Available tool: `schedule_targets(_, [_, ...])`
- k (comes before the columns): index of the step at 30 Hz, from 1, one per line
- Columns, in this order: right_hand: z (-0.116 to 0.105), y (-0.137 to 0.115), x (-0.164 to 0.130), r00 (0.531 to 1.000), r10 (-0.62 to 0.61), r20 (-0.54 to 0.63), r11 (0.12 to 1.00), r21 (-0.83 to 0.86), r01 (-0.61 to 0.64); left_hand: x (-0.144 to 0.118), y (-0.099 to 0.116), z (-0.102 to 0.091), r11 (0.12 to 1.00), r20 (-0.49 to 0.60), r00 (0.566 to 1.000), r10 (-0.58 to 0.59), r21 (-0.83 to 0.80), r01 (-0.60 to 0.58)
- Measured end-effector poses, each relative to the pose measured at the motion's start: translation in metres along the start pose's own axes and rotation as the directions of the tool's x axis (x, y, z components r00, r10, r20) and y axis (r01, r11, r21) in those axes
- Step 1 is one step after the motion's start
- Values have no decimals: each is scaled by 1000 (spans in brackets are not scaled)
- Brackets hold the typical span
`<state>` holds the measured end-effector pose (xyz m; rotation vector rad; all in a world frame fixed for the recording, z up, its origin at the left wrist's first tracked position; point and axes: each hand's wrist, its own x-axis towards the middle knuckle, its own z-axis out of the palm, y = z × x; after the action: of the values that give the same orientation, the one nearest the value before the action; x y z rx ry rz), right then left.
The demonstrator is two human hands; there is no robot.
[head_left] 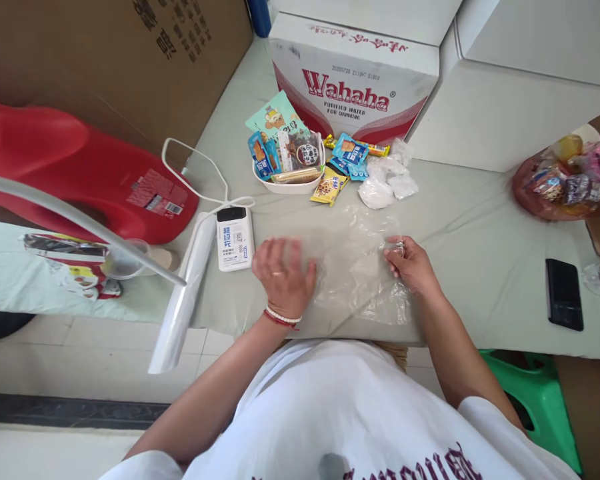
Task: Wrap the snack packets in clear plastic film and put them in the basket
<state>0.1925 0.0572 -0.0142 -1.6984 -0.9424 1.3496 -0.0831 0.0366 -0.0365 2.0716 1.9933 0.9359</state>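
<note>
You're at a surface (480,220) w/ a pale green cloth, lit bright and even. Big brown cardboard box (130,47) stands back left, white boxes (505,87) back right, and a Wahaha water carton (355,80) between them. Floor (55,353) at lower left is pale tile w/ a dark strip nearer you. Green plastic stool (545,400) sits under the surface's right end.

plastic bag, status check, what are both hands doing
Left hand flat on plastic bag. Right hand pinching its edge. Snack bowl behind, apart.
</note>
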Motion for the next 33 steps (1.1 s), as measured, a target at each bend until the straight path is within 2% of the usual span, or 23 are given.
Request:
schedule_targets(1, [-1, 3, 0, 1000, -5, 0, 1000, -21, 5, -2, 0, 1, 988, 102, 983, 154, 10, -155])
schedule_targets(3, [-8, 7, 0, 999, -27, -17, 997, -73, 26, -2, -2, 5, 922, 313, 870, 382, -58, -384])
schedule_targets(4, [-16, 8, 1, 998, -42, -40, 994, -106, 37, 0, -5, 7, 897, 382, 817, 433, -95, -431])
schedule_targets(5, [-26, 8, 2, 996, -52, -67, 987, -153, 42, 3, -9, 9, 889, 421, 789, 447, -116, -442])
schedule_targets(7, [-51, 5, 6, 991, -66, -113, 946, -322, 27, 10, -19, 10, 904, 447, 790, 418, -124, -409])
schedule_targets(9, [-75, -6, 13, 980, -119, -157, 809, -588, 4, 16, -27, 9, 920, 460, 800, 386, -129, -370])
schedule_targets(11, [-84, -28, 22, 947, -284, -150, 571, -820, 41, 20, -31, 6, 923, 471, 795, 382, -150, -355])
schedule_targets(12, [-80, -42, 28, 920, -382, -92, 449, -888, 98, 21, -31, 5, 924, 473, 795, 381, -159, -348])
schedule_targets(14, [-53, -72, 44, 850, -509, 138, 246, -923, 297, 21, -29, 3, 926, 470, 799, 376, -173, -335])
schedule_targets(15, [-33, -85, 55, 811, -508, 292, 165, -891, 424, 21, -27, 2, 927, 467, 802, 374, -176, -330])
schedule_targets(17, [16, -106, 80, 722, -439, 534, 22, -797, 603, 20, -25, 1, 931, 467, 805, 365, -170, -323])
schedule_targets(18, [41, -113, 94, 677, -402, 616, -38, -750, 660, 19, -23, 1, 932, 472, 804, 361, -161, -324])
schedule_targets(20, [81, -120, 119, 612, -290, 736, -139, -665, 734, 17, -23, -1, 932, 497, 791, 357, -139, -334])
schedule_targets(21, [95, -121, 129, 601, -246, 761, -176, -645, 744, 17, -23, -2, 932, 513, 781, 355, -127, -341])
schedule_targets(24, [111, -122, 142, 634, -189, 750, -255, -661, 706, 15, -26, -5, 929, 550, 759, 349, -99, -356])
schedule_targets(27, [94, -131, 125, 667, -207, 715, -267, -698, 665, 14, -31, -8, 936, 559, 762, 328, -81, -343])
schedule_targets(31, [53, -143, 67, 686, -319, 654, -124, -747, 654, 15, -32, -10, 944, 570, 763, 307, -81, -319])
schedule_targets(33, [37, -139, 37, 697, -315, 644, -67, -747, 661, 16, -32, -11, 945, 573, 761, 303, -81, -316])
